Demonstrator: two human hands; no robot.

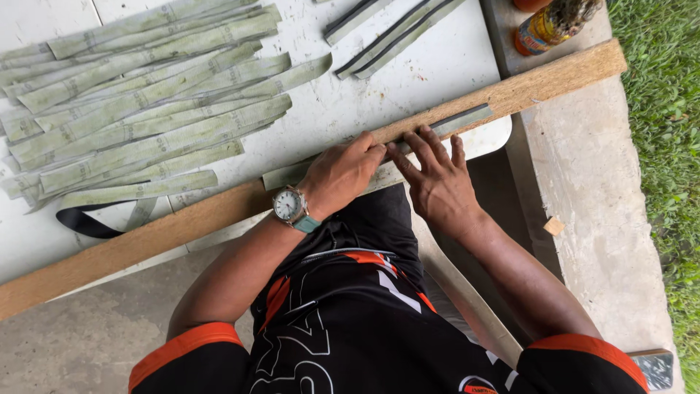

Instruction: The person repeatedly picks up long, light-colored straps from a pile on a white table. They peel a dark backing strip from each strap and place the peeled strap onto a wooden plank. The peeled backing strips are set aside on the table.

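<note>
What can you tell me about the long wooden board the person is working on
The wooden board is a long, narrow, light brown plank with a rough, fibrous-looking face. It lies flat and slanted across the near edge of the white table, its far end reaching the concrete ledge. A grey-green strip lies along it. The left hand and right hand press down on the strip and board.

A brown bottle with a bright label of orange, yellow and blue point(548, 25) lies tilted on the grey concrete ledge point(583, 168) at the top right, just past the far end of the long wooden board point(182, 222); its upper part is cut off by the frame edge. The label wraps round the bottle's body. At the bottom right corner, a dark flat phone-like slab with a glossy screen point(652, 367) rests on the same ledge, partly out of frame.
</note>
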